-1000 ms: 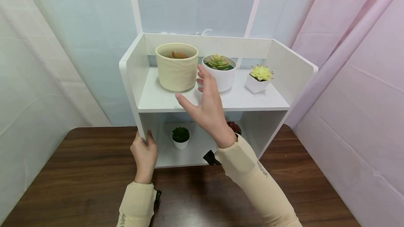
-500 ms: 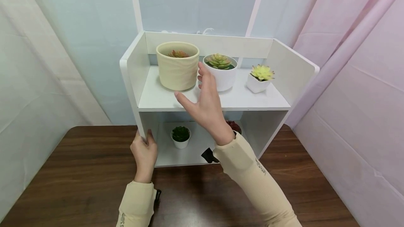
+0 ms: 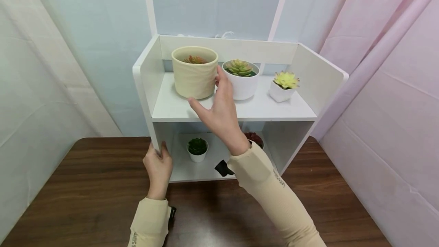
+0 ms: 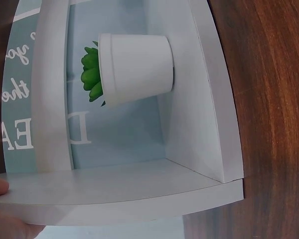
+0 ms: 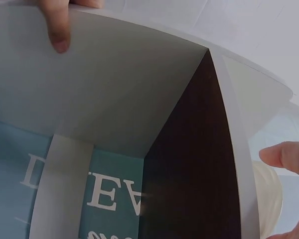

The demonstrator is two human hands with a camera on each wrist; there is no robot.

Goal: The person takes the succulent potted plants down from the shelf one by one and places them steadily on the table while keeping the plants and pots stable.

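Head view: dark wooden surface (image 3: 85, 186) bearing a white two-level shelf unit (image 3: 310, 113) against pale curtains. On the top shelf, left to right: large cream pot (image 3: 194, 72) with a reddish succulent, round white pot (image 3: 244, 81) with a green succulent, small angular white pot (image 3: 282, 91) with a yellow-green succulent. On the lower level: small white pot (image 3: 197, 151) with a dark green plant, plus a dark red plant (image 3: 254, 138) partly hidden behind the right forearm. Left hand (image 3: 158, 167) low at the unit's left side panel, grip clamped on the panel's front edge. Right hand (image 3: 219, 108) raised before the top shelf, grip apart, fingers spread beside the cream pot and the round white pot; contact with either unclear.
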